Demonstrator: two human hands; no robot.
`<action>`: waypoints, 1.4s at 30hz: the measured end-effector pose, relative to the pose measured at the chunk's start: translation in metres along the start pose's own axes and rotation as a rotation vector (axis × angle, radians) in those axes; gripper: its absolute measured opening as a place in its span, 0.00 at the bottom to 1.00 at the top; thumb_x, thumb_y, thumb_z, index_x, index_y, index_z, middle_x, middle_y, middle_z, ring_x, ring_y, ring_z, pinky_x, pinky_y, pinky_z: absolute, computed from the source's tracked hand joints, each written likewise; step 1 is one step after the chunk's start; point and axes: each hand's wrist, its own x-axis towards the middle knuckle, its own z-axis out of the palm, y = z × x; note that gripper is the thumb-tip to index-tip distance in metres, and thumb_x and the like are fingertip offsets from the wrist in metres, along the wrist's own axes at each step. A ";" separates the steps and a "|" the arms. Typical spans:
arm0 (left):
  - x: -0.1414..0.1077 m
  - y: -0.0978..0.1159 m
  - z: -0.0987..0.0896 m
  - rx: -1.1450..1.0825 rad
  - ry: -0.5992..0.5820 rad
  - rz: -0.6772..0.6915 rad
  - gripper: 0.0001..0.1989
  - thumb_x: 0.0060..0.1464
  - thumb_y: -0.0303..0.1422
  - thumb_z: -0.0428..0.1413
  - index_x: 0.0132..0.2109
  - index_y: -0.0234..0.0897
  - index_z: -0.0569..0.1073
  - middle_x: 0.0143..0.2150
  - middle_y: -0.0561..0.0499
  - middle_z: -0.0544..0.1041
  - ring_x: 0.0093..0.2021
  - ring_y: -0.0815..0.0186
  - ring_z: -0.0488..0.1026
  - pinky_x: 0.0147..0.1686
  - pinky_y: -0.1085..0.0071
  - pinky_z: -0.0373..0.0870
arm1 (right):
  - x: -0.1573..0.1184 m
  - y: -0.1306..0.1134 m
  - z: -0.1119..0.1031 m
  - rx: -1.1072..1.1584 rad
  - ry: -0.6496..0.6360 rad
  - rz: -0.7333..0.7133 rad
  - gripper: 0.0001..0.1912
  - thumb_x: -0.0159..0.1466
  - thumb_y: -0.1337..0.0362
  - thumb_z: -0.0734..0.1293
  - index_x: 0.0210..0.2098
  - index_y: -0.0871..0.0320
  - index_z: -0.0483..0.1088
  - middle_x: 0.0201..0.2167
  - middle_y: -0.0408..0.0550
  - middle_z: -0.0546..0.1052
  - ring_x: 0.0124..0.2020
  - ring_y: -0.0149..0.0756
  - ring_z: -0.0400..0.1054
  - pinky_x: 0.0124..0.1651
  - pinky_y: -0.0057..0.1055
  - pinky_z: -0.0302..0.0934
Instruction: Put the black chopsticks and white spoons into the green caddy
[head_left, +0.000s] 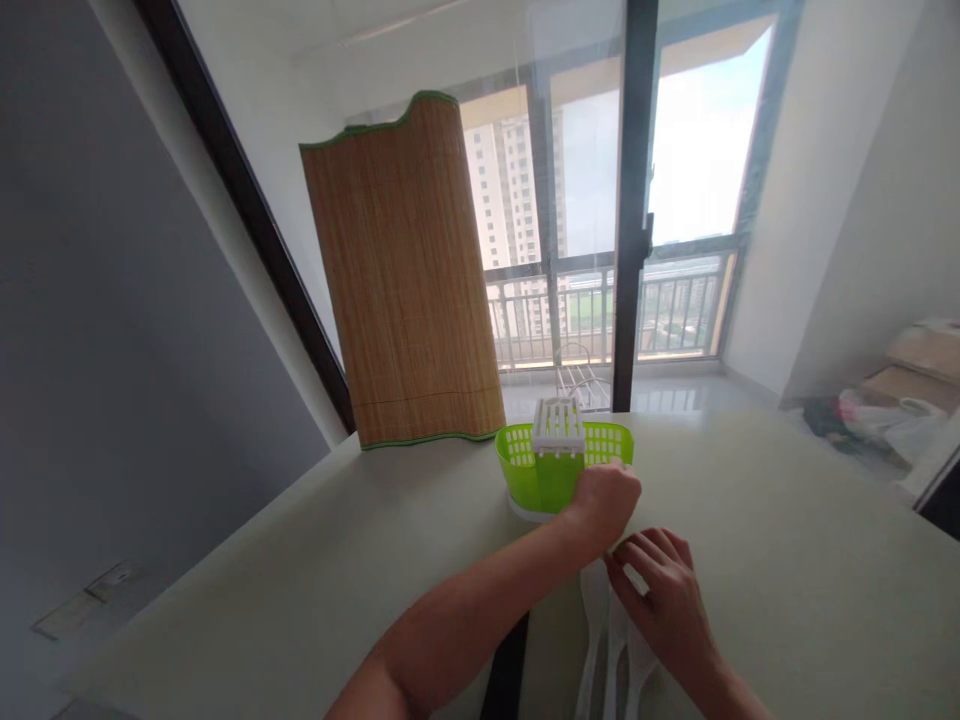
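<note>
A bright green plastic basket (525, 487) with slotted upper walls and a white base stands on the table, with a white slatted piece (559, 426) at its front rim. My left hand (609, 497) is closed against the basket's right front side; its fingertips are hidden. Close below it, my right hand (660, 580) bends over the upper ends of white plastic spoon-like utensils (595, 600), thumb and fingertips drawn together on one of them. Their handles lie side by side toward me, and my right hand partly covers them.
A partly unrolled bamboo mat (409, 290) with green edging stands upright at the table's back left. A black strip (507, 665) lies under my left forearm. The pale table (780, 560) reaches back to glass doors. Cardboard boxes (926, 350) and bags are at far right.
</note>
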 end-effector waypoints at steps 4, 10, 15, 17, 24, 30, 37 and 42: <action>-0.055 -0.035 -0.009 -0.125 0.217 -0.117 0.12 0.63 0.33 0.43 0.45 0.39 0.70 0.41 0.48 0.75 0.38 0.64 0.74 0.35 0.71 0.66 | 0.000 -0.003 -0.003 -0.017 -0.035 0.020 0.11 0.65 0.64 0.61 0.26 0.55 0.65 0.25 0.42 0.70 0.33 0.36 0.61 0.46 0.38 0.51; -0.157 -0.090 0.029 -0.355 -0.007 -0.395 0.09 0.59 0.35 0.46 0.38 0.40 0.70 0.35 0.53 0.75 0.34 0.66 0.72 0.31 0.73 0.60 | 0.002 -0.020 -0.005 -0.016 -0.182 -0.009 0.04 0.63 0.64 0.64 0.34 0.52 0.70 0.32 0.43 0.73 0.38 0.38 0.63 0.50 0.40 0.49; -0.196 -0.086 0.063 -0.485 -0.137 -0.463 0.09 0.53 0.40 0.52 0.36 0.40 0.71 0.35 0.53 0.75 0.34 0.65 0.71 0.30 0.72 0.56 | 0.007 -0.044 0.008 -0.034 -0.361 -0.054 0.08 0.61 0.62 0.66 0.41 0.48 0.71 0.36 0.44 0.73 0.41 0.40 0.62 0.52 0.43 0.47; -0.198 -0.083 0.066 -0.501 -0.141 -0.480 0.10 0.53 0.40 0.52 0.36 0.40 0.71 0.36 0.53 0.75 0.34 0.65 0.70 0.30 0.72 0.56 | 0.009 -0.054 0.016 -0.042 -0.432 -0.096 0.09 0.62 0.61 0.66 0.42 0.47 0.71 0.37 0.44 0.72 0.42 0.41 0.62 0.55 0.45 0.45; -0.193 -0.082 0.067 -0.470 -0.171 -0.490 0.11 0.51 0.42 0.52 0.38 0.42 0.71 0.35 0.54 0.75 0.34 0.64 0.71 0.31 0.71 0.58 | 0.010 -0.064 0.040 -0.074 -0.556 -0.158 0.06 0.60 0.58 0.68 0.38 0.46 0.73 0.36 0.43 0.72 0.44 0.41 0.62 0.59 0.48 0.40; -0.191 -0.083 0.059 -0.462 -0.214 -0.463 0.11 0.49 0.41 0.53 0.38 0.42 0.71 0.35 0.54 0.75 0.36 0.63 0.72 0.33 0.71 0.61 | 0.006 -0.064 0.042 -0.070 -0.604 -0.150 0.07 0.61 0.58 0.67 0.40 0.46 0.72 0.37 0.43 0.72 0.46 0.41 0.62 0.60 0.49 0.39; -0.187 -0.081 0.052 -0.322 -0.261 -0.501 0.12 0.49 0.37 0.51 0.39 0.39 0.71 0.37 0.49 0.76 0.39 0.58 0.75 0.36 0.68 0.66 | 0.007 -0.068 0.044 -0.105 -0.600 -0.179 0.07 0.61 0.59 0.67 0.40 0.47 0.72 0.38 0.44 0.72 0.47 0.42 0.62 0.61 0.51 0.37; -0.178 -0.088 0.047 -0.171 -0.328 -0.556 0.14 0.48 0.30 0.49 0.41 0.32 0.74 0.40 0.38 0.77 0.41 0.51 0.76 0.39 0.61 0.70 | 0.007 -0.067 0.044 -0.132 -0.584 -0.196 0.06 0.60 0.60 0.68 0.38 0.47 0.73 0.37 0.43 0.72 0.46 0.41 0.62 0.62 0.51 0.37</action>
